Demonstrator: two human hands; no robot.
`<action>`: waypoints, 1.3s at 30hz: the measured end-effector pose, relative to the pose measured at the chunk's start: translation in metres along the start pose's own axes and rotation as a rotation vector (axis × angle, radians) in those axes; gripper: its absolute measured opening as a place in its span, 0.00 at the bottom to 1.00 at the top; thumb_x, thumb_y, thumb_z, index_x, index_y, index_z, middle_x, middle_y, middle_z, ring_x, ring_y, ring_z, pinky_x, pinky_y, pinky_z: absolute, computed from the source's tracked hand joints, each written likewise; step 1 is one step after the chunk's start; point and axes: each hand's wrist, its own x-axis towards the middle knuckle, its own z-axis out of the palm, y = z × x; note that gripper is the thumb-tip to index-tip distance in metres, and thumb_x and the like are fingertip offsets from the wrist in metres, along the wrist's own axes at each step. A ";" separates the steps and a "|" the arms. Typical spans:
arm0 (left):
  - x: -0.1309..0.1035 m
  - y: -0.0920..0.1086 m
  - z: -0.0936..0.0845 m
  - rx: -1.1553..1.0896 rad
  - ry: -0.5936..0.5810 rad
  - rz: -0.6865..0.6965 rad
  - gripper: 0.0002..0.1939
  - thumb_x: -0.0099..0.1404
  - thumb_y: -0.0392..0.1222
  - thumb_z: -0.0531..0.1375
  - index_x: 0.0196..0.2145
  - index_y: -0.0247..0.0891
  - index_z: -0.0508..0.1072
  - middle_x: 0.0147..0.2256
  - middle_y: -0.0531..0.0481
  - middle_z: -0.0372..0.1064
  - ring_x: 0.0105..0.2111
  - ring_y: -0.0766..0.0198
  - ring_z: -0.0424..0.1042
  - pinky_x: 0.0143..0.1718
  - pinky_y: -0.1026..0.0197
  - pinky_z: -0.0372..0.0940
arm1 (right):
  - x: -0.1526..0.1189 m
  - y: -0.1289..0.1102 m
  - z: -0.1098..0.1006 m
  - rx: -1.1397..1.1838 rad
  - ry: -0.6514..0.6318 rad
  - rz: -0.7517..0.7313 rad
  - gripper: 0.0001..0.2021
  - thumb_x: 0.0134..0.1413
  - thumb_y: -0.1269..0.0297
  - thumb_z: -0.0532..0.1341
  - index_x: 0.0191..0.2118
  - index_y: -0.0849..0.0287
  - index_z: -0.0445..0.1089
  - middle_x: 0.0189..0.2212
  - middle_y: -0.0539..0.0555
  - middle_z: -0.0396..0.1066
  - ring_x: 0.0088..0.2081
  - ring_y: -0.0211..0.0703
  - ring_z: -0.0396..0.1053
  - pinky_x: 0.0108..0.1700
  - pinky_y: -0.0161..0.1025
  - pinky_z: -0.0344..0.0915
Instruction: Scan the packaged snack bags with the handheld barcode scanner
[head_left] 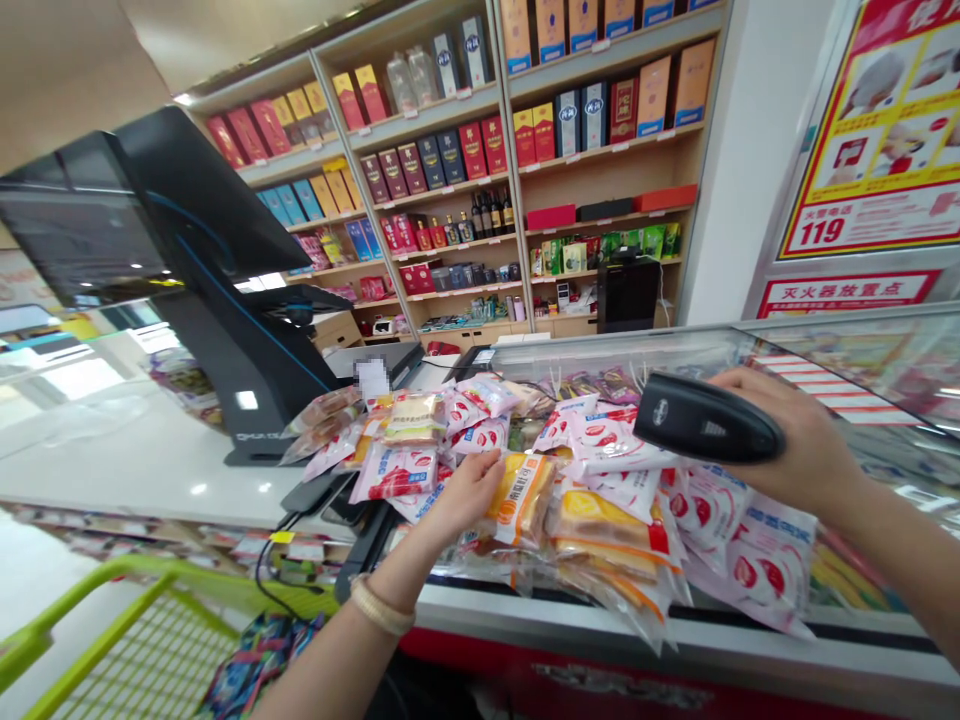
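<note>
My left hand (469, 492) is closed on the edge of an orange-and-clear packet of sliced bread (523, 500), in the middle of the heap. A black handheld barcode scanner (705, 420) is in my right hand (787, 440), held above the packets with its head to the left. Under and beside the scanner lie pink-and-white packets (611, 440) with red prints. More bread packets (611, 530) in clear and orange wrap are stacked right of my left hand. Another pink-and-white packet (397, 470) and a pale bread packet (415, 418) lie to its left.
The heap rests on a glass-topped freezer (795, 360). At left, a black checkout terminal (232, 290) stands on a white counter (135, 450). A lime-green shopping cart (112, 600) is at lower left. Shelves (450, 190) of boxes and bottles fill the back.
</note>
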 end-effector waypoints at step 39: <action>0.123 0.025 -0.077 -1.257 0.433 0.078 0.13 0.73 0.53 0.62 0.39 0.41 0.77 0.27 0.54 0.74 0.26 0.66 0.74 0.37 0.62 0.74 | 0.034 0.063 0.007 0.084 -0.030 0.381 0.23 0.44 0.41 0.70 0.40 0.53 0.72 0.34 0.54 0.78 0.35 0.51 0.76 0.38 0.44 0.73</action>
